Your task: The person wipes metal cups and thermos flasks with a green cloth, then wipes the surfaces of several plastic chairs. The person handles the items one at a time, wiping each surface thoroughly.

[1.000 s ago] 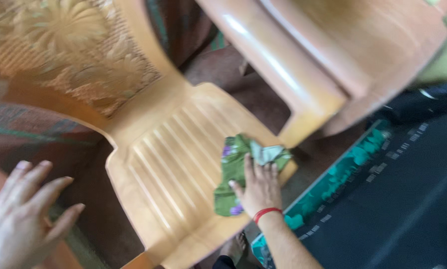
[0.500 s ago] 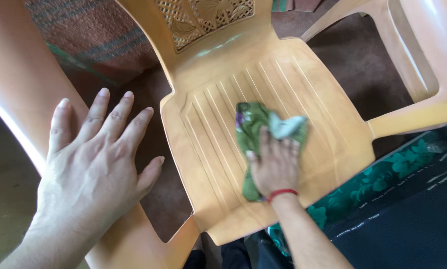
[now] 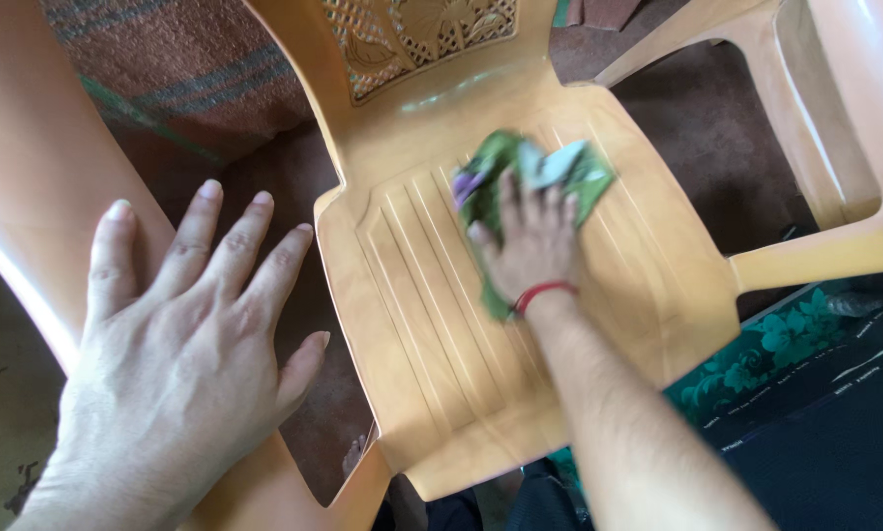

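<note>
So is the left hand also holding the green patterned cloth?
No: the left hand lies flat on a neighbouring orange plastic chair, while the right hand presses the green patterned cloth.

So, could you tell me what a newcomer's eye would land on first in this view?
Most striking is the right hand, a red band at its wrist, pressing a green cloth onto the ribbed seat of the tan plastic chair at centre. At lower left the left hand lies spread flat on another tan plastic surface.
</note>
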